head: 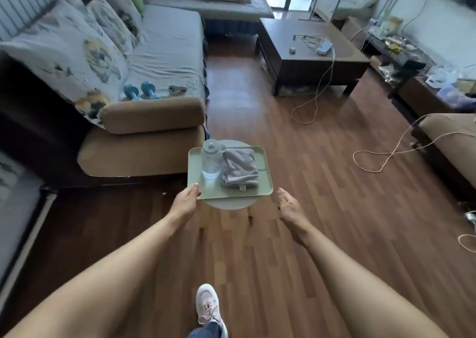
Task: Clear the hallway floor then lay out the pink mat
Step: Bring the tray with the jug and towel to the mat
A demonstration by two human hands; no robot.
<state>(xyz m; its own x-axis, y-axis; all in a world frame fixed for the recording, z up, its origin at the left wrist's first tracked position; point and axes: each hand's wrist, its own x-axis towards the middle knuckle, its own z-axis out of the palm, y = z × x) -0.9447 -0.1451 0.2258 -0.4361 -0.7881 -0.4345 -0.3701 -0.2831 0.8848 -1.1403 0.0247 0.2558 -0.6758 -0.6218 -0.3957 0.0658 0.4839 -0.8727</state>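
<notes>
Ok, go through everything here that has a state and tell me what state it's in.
tray: level on the round stool, loaded.
water bottle: upright, lid on, partly filled.
grey towel: folded, on the tray beside the bottle.
left hand: thumb on the tray's near left corner; grip unclear.
right hand: open, clear of the tray.
blue dumbbells: lying on the sofa.
cable: loose on the floor.
</notes>
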